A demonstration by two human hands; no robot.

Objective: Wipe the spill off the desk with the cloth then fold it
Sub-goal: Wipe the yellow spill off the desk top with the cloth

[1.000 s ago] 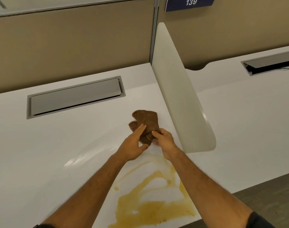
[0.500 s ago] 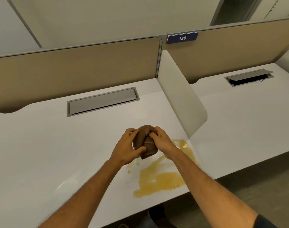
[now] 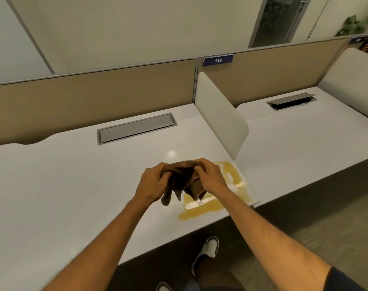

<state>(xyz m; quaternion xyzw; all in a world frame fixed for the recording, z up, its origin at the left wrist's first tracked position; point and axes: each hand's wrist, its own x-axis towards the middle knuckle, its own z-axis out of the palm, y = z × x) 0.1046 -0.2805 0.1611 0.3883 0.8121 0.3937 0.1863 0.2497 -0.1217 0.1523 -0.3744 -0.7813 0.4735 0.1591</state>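
1. At the far left, the white desk (image 3: 53, 185) reaches from the left border to the middle; behind it stands a beige partition wall (image 3: 84, 97).
2. In the back part of this desk there is a grey cable hatch (image 3: 137, 128), and its lid lies flat.
3. The left hand (image 3: 152, 185) is above the desk, a little left of the centre. Its fingers are curled around the left side of the brown cloth (image 3: 183, 179) and grasp it.
4. The cloth is bunched between both hands and is lifted above the desk. Its loose ends hang down below the hands, over the near part of the spill; I cannot tell if the lowest tip touches the surface.
5. The right hand (image 3: 210, 178) holds the right side of the cloth, with the fingertips pinching the upper edge.
6. The yellow spill (image 3: 202, 211) lies on the desk under and right of the hands, close to the front edge. It goes up toward the base of the white divider panel (image 3: 220, 114).
7. The divider stands upright between this desk and the neighbouring desk (image 3: 304, 139) on the right.
8. A blue sign (image 3: 218, 60) with the number 139 sits on top of the partition, above the divider.
9. The neighbouring desk has its own cable hatch (image 3: 291, 100), whose lid seems slightly raised.
10. Below the front edge, a white shoe (image 3: 208, 248) stands on the floor.
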